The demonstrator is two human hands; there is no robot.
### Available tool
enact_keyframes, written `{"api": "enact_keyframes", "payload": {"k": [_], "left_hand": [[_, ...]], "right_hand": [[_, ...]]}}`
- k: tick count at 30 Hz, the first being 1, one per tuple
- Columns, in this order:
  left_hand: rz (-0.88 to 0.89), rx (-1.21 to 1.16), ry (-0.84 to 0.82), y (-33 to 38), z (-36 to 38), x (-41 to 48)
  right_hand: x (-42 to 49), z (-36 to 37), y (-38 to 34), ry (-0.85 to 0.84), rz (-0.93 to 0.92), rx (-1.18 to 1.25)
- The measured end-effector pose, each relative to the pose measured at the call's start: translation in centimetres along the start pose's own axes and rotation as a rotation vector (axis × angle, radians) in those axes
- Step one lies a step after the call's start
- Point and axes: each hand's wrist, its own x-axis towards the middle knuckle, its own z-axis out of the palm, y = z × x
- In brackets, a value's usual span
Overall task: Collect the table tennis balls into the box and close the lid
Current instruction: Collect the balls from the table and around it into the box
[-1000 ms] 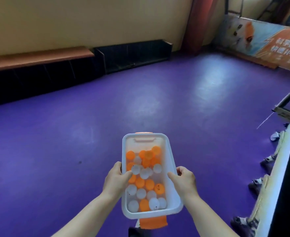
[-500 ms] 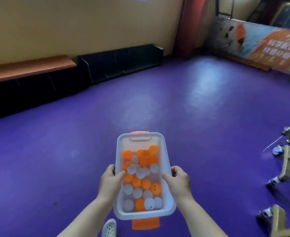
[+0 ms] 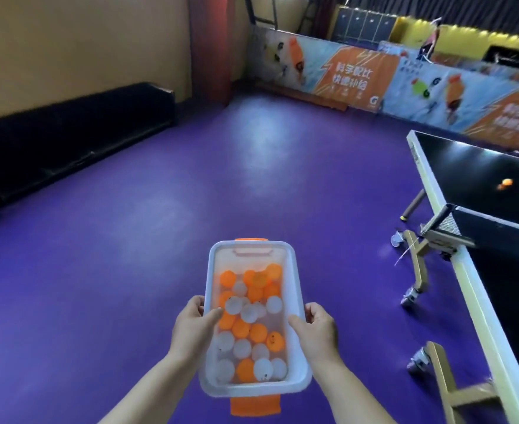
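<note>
I hold a translucent white plastic box [image 3: 298, 301] out in front of me, above the purple floor. My left hand [image 3: 192, 327] grips its left long rim and my right hand [image 3: 316, 330] grips its right long rim. Inside lie several orange and white table tennis balls [image 3: 252, 325]. Orange latch tabs stick out at the near end [image 3: 255, 405] and the far end of the box. No lid is on the box. One orange ball [image 3: 505, 183] lies on the black table tennis table [image 3: 466, 166] at the right.
The table's white edge, net post [image 3: 442, 228] and wheeled wooden legs [image 3: 417, 264] stand close on my right. A long black bench [image 3: 68, 130] lines the left wall. Printed barrier boards [image 3: 359, 75] close off the far side. Purple floor stretches ahead.
The view has swung to the right: the table tennis table with its orange ball came into sight, and the bench slid left. The box stays held in both hands.
</note>
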Motion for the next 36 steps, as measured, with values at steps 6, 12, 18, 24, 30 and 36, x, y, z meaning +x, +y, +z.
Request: {"api": "enact_keyframes", "payload": {"k": [6,12,18,24,30,36], "left_hand": [[-0.009,0.081,-0.183,5.2,5.5,10.1],[0.010,0.155,-0.309,8.6,14.4,19.8],[0.029,0.207,-0.322,14.4,24.9,30.3],[0.039,0.213,-0.309,20.0,34.0,39.6],[0.041,0.244,-0.366,24.7,42.6,50.3],[0.103,0.331,-0.471,29.5,53.5,63.0]], "right_hand": [[8.1,-0.6,-2.2,0.171,0.057,0.039],[19.5,-3.5,-1.8,0.266,0.106,0.025],[34.2,-7.0,-2.7,0.300,0.152,0.054],[47.5,-10.5,-5.3,0.316,0.131,0.055],[59.8,-12.2,-6.1,0.369,0.166,0.057],[73.2,-14.5,-8.1,0.514,0.216,0.076]]}}
